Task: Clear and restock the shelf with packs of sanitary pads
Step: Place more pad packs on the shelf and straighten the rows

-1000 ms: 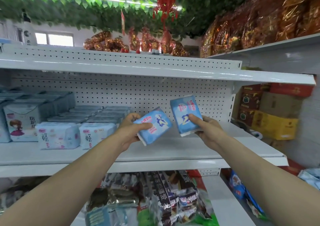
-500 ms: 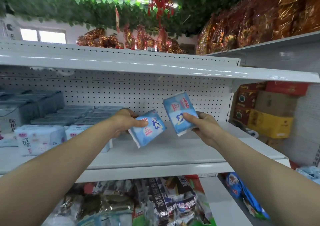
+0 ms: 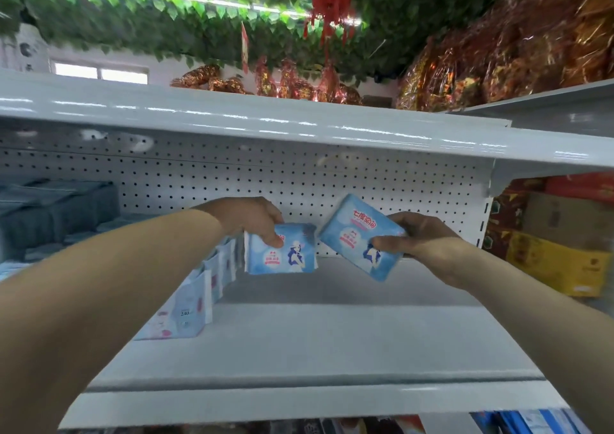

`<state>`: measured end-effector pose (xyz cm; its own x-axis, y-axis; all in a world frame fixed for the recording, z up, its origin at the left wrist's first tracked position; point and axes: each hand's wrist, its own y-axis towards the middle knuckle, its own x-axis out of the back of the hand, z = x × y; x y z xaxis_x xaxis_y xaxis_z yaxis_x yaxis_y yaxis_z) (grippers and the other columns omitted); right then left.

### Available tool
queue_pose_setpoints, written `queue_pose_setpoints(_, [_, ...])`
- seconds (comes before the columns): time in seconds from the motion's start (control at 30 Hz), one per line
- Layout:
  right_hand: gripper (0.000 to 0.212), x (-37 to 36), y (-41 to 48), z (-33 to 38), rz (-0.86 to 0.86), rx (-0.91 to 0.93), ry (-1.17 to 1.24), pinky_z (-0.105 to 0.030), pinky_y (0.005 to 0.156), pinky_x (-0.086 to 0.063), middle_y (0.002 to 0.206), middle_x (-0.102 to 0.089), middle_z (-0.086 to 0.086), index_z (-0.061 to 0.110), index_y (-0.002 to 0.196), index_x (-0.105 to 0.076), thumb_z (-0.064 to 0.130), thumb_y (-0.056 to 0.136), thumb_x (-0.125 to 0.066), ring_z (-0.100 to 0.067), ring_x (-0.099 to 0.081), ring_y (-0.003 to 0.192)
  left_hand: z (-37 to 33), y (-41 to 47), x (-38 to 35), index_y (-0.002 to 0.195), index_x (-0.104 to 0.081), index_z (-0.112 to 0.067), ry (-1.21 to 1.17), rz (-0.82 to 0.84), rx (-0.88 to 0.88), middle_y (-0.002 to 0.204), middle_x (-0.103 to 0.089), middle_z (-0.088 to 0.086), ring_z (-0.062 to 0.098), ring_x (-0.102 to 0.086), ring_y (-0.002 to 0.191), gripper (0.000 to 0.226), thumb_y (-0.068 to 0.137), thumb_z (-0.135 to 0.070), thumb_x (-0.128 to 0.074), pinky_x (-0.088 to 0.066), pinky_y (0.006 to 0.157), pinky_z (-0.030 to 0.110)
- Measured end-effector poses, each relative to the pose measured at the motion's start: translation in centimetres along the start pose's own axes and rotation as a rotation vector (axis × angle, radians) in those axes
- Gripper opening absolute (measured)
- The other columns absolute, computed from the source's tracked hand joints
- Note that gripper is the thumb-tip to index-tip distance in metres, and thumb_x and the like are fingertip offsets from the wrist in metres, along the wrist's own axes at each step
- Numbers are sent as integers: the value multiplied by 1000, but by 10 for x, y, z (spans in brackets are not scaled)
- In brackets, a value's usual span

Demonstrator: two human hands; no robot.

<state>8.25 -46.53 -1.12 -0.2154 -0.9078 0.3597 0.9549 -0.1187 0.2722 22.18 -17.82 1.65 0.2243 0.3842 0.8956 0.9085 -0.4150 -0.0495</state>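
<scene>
My left hand (image 3: pixel 247 217) grips a light blue pad pack (image 3: pixel 285 251) from above, holding it upright near the back of the white shelf (image 3: pixel 315 344), at the end of a row of pale pad packs (image 3: pixel 196 297). My right hand (image 3: pixel 415 237) holds a second blue pad pack (image 3: pixel 357 234), tilted, just to the right of the first and above the shelf. Both arms reach deep into the shelf bay.
A pegboard back panel (image 3: pixel 332 181) closes the bay and an upper shelf (image 3: pixel 265 118) hangs overhead. Grey-blue packs (image 3: pixel 56 207) stand at far left. Yellow and red cartons (image 3: pixel 558 261) fill the neighbouring shelf on the right. Bagged goods lie below.
Both hands have pushed further into the shelf with their packs. The left pack has turned upright beside the row of pale packs, and the view has moved closer.
</scene>
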Motion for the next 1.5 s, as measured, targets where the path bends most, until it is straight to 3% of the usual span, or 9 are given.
queue_pose_setpoints(0.17, [37, -3, 26, -14, 164, -66, -295, -24, 79, -52, 94, -77, 7, 25, 103, -71, 22, 72, -90, -12, -70, 92, 18, 39, 3, 98, -66, -35, 15, 22, -23, 109, -66, -2, 25, -62, 109, 35, 72, -33, -88, -48, 103, 46])
queue_pose_setpoints(0.27, [39, -13, 38, -21, 232, -79, -275, -24, 82, -56, 100, -77, 2, 18, 107, -70, 12, 73, -88, -16, -71, 98, 28, 60, 2, 96, -67, -40, 75, 6, -29, 116, -61, -7, 20, -56, 112, 36, 68, -41, -89, -45, 104, 42])
queue_pose_setpoints(0.43, [38, -25, 54, -34, 315, -83, -291, -26, 87, -56, 104, -76, -2, 14, 108, -69, 9, 75, -86, -18, -71, 101, 43, 94, -9, 96, -67, -31, 109, -40, -95, 115, -62, -3, 21, -57, 110, 32, 73, -38, -87, -46, 103, 42])
queue_pose_setpoints(0.6, [38, -35, 67, -47, 320, -63, -275, -23, 84, -55, 105, -76, -5, 12, 109, -70, 5, 74, -85, -16, -72, 98, 48, 111, -16, 105, -59, -26, 173, -115, -138, 100, -57, -11, 15, -56, 98, 39, 77, -40, -84, -44, 75, 26])
queue_pose_setpoints(0.7, [39, -37, 70, -50, 315, -46, -277, -23, 84, -55, 104, -76, -4, 11, 110, -70, 7, 74, -85, -17, -72, 98, 51, 113, -17, 106, -57, -24, 184, -181, -117, 104, -58, -7, 15, -56, 97, 47, 73, -43, -86, -39, 65, 25])
queue_pose_setpoints(0.93, [57, -27, 69, -52, 286, -31, -305, -40, 96, -54, 106, -76, -5, 16, 111, -68, 20, 61, -95, -24, -72, 102, 58, 116, -20, 102, -59, -21, 216, -271, -152, 108, -63, 0, 21, -59, 98, 44, 72, -33, -88, -45, 73, 30])
queue_pose_setpoints(1.03, [63, -22, 69, -58, 249, -36, -285, -47, 98, -52, 104, -75, -4, 14, 107, -65, 32, 53, -93, -23, -72, 102, 58, 116, -22, 100, -59, -22, 252, -302, -172, 105, -63, 0, 20, -58, 94, 41, 73, -35, -87, -43, 71, 31])
queue_pose_setpoints(1.2, [67, -22, 70, -66, 213, -13, -264, -54, 101, -48, 103, -75, -8, 13, 101, -64, 40, 47, -93, -29, -70, 105, 55, 112, -23, 95, -63, -25, 405, -407, -189, 99, -58, -3, 19, -48, 102, 41, 69, -47, -87, -47, 84, 36])
queue_pose_setpoints(1.5, [56, -29, 72, -66, 203, 10, -271, -45, 95, -53, 102, -75, -7, 10, 104, -64, 25, 58, -93, -26, -70, 104, 51, 108, -26, 108, -60, -14, 476, -426, -121, 109, -59, 5, 22, -53, 103, 56, 73, -53, -82, -45, 81, 34])
